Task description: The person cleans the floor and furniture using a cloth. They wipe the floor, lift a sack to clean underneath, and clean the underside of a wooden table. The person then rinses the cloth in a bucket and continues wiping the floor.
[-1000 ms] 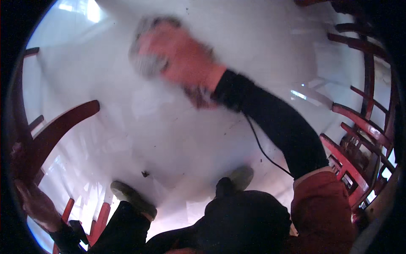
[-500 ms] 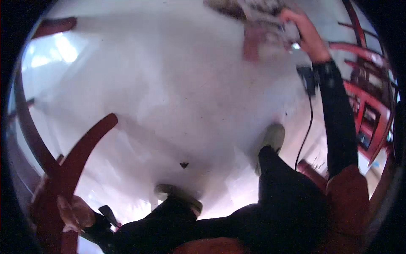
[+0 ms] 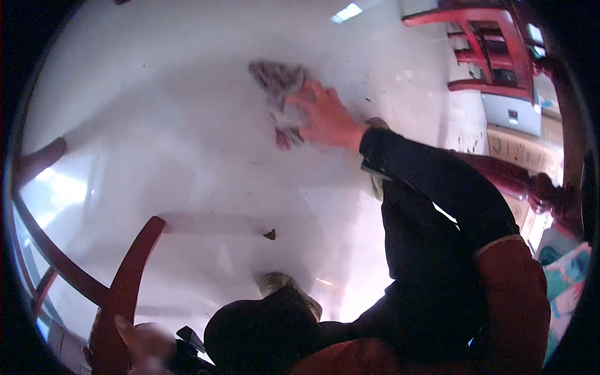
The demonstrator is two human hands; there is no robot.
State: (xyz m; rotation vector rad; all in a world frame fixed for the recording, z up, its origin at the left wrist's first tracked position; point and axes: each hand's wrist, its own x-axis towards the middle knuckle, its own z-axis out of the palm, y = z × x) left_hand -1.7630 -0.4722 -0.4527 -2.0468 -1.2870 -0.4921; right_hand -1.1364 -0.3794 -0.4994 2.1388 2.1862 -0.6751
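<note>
My right hand (image 3: 328, 119) presses a crumpled grey patterned rag (image 3: 278, 78) with a reddish end against the pale, shiny floor (image 3: 187, 125). Its fingers are bent into the cloth, and the arm in a dark sleeve reaches in from the right. At the lower left, my left hand (image 3: 147, 350) is closed around a curved red-brown wooden chair leg (image 3: 130, 275); this hand is partly blurred and cut by the dark rim. Between my hands, a small dark scrap (image 3: 269, 234) lies on the floor.
Another red wooden leg (image 3: 44, 159) juts in at the left. Red wooden seating (image 3: 500, 25) stands at the upper right, near a white box (image 3: 512, 112) and a cardboard box (image 3: 522, 147). My shoe (image 3: 275, 284) rests on the floor near the bottom.
My right hand has swept the rag from the upper right leftward and nearer to me. The view has shifted too, while my left hand stays at the chair leg.
</note>
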